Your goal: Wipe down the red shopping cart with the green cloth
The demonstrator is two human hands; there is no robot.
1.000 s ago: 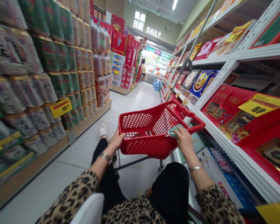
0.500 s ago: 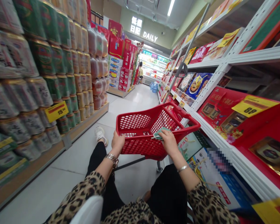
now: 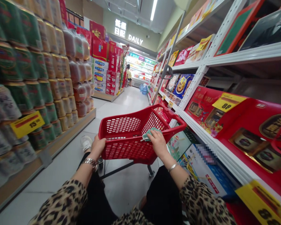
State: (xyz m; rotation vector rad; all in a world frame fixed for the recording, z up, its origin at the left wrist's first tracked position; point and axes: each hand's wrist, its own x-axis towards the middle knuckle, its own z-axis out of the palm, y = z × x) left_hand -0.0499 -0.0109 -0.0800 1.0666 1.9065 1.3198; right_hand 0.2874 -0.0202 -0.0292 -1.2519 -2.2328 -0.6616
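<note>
Before me stands a red plastic shopping cart (image 3: 128, 151) with lattice walls, its handle end to the right. My left hand (image 3: 98, 147) is closed around the cart's left corner, thumb over the rim. A pale green cloth (image 3: 148, 135) lies over the near rim, bunched beneath my right hand (image 3: 158, 143), whose bent fingers press it onto the cart. Part of the cloth is hidden by those fingers. Inside, the visible part of the basket shows only its lattice walls.
Shrink-wrapped cans (image 3: 16, 62) are stacked on a low platform at left. White shelves (image 3: 201, 68) with red gift boxes (image 3: 253, 125) run close along the right. A grey pole (image 3: 175, 40) rises beyond the cart. Down the aisle, a person (image 3: 129, 75) is near the lit cooler.
The view has swung to the right, so everything sits further left in the picture. Both hands keep their hold, with the cloth still on the near rim.
</note>
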